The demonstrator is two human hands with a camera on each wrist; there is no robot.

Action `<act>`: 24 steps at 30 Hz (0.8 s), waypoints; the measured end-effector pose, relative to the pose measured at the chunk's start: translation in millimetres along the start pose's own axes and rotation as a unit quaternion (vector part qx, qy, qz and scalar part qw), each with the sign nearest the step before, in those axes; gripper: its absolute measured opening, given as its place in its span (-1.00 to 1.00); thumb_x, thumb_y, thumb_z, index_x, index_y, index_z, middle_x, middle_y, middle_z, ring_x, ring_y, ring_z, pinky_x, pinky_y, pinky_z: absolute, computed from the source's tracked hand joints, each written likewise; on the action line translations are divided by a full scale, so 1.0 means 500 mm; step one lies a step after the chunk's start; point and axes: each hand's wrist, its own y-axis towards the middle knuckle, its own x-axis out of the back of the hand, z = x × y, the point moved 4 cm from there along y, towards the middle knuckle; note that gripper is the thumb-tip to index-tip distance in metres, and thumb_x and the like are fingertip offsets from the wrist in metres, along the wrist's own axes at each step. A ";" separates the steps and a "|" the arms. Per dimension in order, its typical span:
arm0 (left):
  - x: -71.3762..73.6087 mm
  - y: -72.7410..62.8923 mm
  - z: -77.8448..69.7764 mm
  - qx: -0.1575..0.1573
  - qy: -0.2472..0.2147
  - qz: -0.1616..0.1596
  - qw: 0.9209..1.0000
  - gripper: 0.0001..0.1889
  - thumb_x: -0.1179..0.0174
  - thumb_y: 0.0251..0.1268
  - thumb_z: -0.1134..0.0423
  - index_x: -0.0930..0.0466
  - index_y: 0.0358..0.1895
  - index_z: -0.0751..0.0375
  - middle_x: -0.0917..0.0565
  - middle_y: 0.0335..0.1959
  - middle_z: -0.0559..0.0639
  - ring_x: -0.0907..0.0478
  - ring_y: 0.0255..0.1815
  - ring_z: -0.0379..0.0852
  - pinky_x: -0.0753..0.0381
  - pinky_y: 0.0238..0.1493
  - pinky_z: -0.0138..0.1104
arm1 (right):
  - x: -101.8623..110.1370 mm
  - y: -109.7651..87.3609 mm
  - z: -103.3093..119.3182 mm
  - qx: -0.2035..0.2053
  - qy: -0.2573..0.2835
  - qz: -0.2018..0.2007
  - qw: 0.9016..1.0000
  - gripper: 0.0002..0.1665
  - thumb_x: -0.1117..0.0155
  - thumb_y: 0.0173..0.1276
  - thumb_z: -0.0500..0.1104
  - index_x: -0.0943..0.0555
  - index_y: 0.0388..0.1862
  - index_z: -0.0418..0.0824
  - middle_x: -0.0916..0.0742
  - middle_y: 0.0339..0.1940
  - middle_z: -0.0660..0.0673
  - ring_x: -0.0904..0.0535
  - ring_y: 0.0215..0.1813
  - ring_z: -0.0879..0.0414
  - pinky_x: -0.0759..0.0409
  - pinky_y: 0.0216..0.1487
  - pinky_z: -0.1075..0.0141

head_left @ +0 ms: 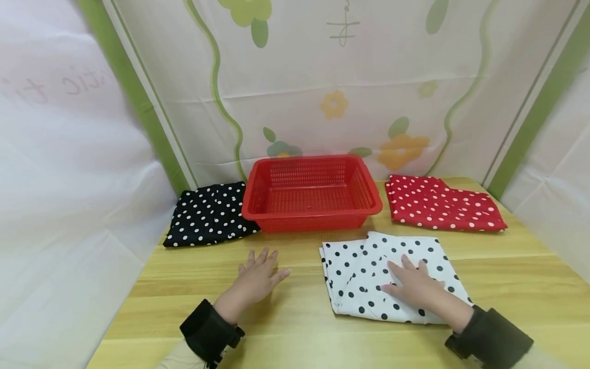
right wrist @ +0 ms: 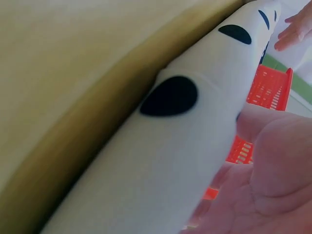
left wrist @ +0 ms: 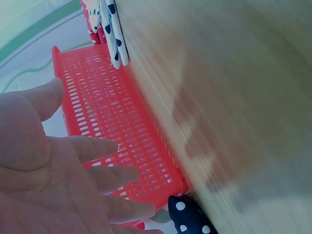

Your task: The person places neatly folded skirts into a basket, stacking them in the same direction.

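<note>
A folded white cloth with black dots [head_left: 357, 277] lies at the front right of the table. Over it is my right hand [head_left: 412, 287], fingers spread, overlapping the cloth's right half in the head view. In the right wrist view the cloth's thick folded edge [right wrist: 146, 161] runs beside the palm. My left hand [head_left: 253, 279] hovers above bare wood left of the cloth, its fingers straight and apart. The left wrist view shows that palm [left wrist: 29, 180] holding nothing, with a shadow on the tabletop.
A red perforated plastic basket [head_left: 311, 221] stands at the back centre. Left of it lies a folded black cloth with white dots [head_left: 207, 215], partly behind the basket's corner. A folded red cloth with white dots [head_left: 442, 205] lies to its right. Printed fabric walls [head_left: 295, 77] enclose the wooden table [head_left: 286, 328].
</note>
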 end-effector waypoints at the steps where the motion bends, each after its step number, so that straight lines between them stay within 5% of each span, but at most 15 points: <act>1: 0.000 0.000 0.000 0.002 0.001 0.001 1.000 -0.30 0.02 0.47 -0.13 -0.21 0.46 0.32 -0.08 0.50 0.33 0.22 0.48 0.47 0.16 0.27 0.42 | -0.002 0.001 0.004 0.000 -0.001 0.000 1.000 -0.05 -0.17 0.33 0.30 -0.27 0.46 -0.30 -0.08 0.44 -0.59 0.17 0.33 -0.71 -0.01 -0.08 -0.66; 16: -0.017 0.011 0.007 0.011 -0.036 0.033 0.999 -0.29 0.06 0.49 -0.13 -0.22 0.42 0.43 -0.24 0.43 0.37 -0.06 0.45 0.38 -0.07 0.38 0.18 | -0.030 0.016 0.082 -0.002 -0.008 0.006 1.000 -0.14 -0.28 0.31 0.17 -0.32 0.44 -0.25 -0.16 0.46 -0.53 0.08 0.37 -0.66 -0.06 -0.03 -0.63; 24: -0.010 0.013 0.010 0.030 -0.063 0.023 0.997 -0.33 -0.02 0.48 -0.06 -0.28 0.37 0.47 -0.43 0.29 0.34 -0.28 0.36 0.29 -0.24 0.33 0.10 | -0.033 0.020 0.113 0.010 -0.013 0.002 1.000 -0.17 -0.27 0.33 0.15 -0.33 0.44 -0.24 -0.17 0.46 -0.52 0.06 0.38 -0.64 -0.08 -0.03 -0.63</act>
